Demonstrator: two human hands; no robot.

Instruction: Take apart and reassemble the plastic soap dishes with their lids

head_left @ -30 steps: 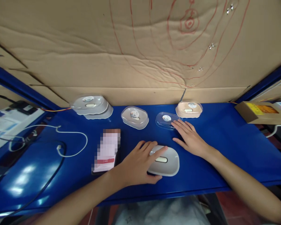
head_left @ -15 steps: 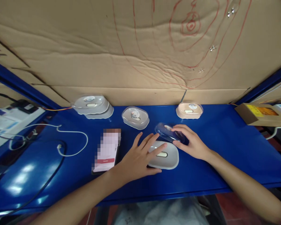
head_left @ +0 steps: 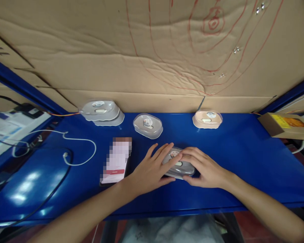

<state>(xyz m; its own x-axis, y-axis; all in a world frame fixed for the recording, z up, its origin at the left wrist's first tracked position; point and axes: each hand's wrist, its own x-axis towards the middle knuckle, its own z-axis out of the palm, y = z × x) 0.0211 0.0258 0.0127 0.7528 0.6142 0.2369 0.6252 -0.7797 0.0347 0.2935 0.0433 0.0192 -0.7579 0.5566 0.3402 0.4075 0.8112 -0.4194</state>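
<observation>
A grey oval soap box (head_left: 177, 173) rests on the blue table in front of me, its clear lid (head_left: 187, 169) with a round sticker lying over it. My left hand (head_left: 153, 167) wraps the box's left end, thumb along the near side and the other fingers spread across the top and far side. From the right, my right hand (head_left: 204, 167) grips the lid, fingertips on top and thumb at the near edge. Between them, the two hands hide both ends of the box.
A phone (head_left: 116, 162) lies left of my hands. Behind stand stacked grey soap boxes (head_left: 100, 111), another grey soap box (head_left: 148, 126) and a pink one (head_left: 207, 119). White cable (head_left: 93, 148) curls at left; a cardboard box (head_left: 281, 126) sits at the right edge.
My right hand has brought the clear lid from behind and right of the grey box down over it. My left hand stays around the box's left end. The view has shifted slightly.
</observation>
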